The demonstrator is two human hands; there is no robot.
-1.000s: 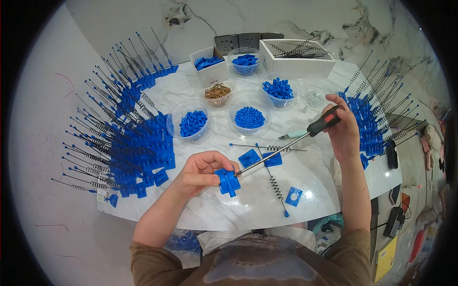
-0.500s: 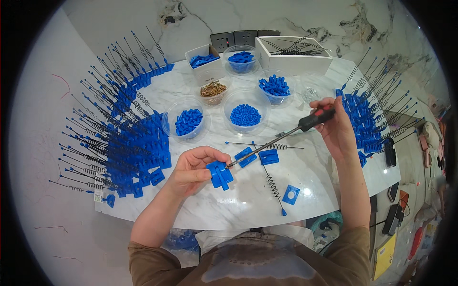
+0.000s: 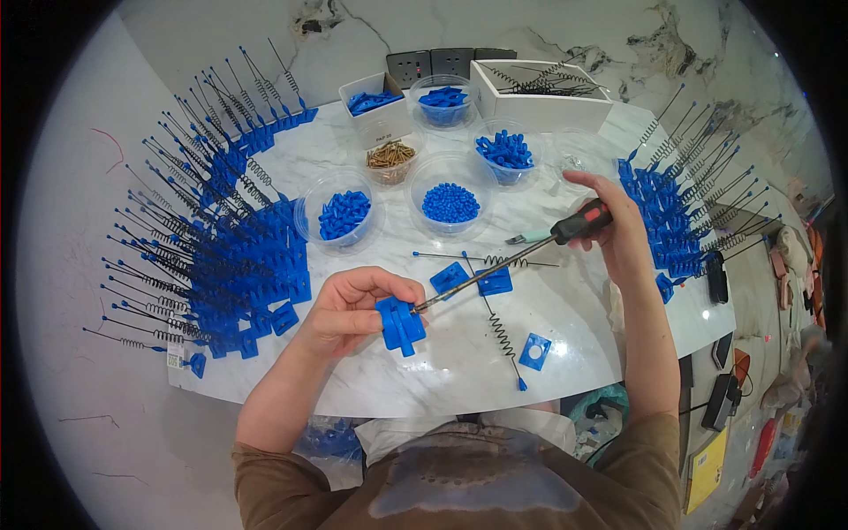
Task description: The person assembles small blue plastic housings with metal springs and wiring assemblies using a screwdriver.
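Observation:
My left hand (image 3: pixel 349 305) pinches a blue plastic bracket (image 3: pixel 404 327) above the near middle of the table. The tip of a long screwdriver (image 3: pixel 486 273) meets the bracket's right side; whether a screw sits there is too small to tell. My right hand (image 3: pixel 629 238) holds the red-and-black handle against its palm, with the index finger and thumb partly lifted away. Just right of the bracket lie two blue bases (image 3: pixel 449 280) and black spring wires (image 3: pixel 502 334) with blue tips. A square blue plate (image 3: pixel 535 352) with a round hole rests nearer me.
Clear tubs hold blue caps (image 3: pixel 344 215), blue beads (image 3: pixel 450 203), brass-coloured screws (image 3: pixel 389 157) and blue plugs (image 3: pixel 503 150). Behind them stands a white box (image 3: pixel 543 110) of black wires. Dense rows of blue spring assemblies (image 3: pixel 247 265) fill the left, more (image 3: pixel 658 208) the right. A pale green-handled tool (image 3: pixel 530 237) lies under the screwdriver.
The fingers of my right hand have shifted on the screwdriver handle, the index finger now stretched out. The bracket has turned slightly in my left hand. The whole view has moved a little.

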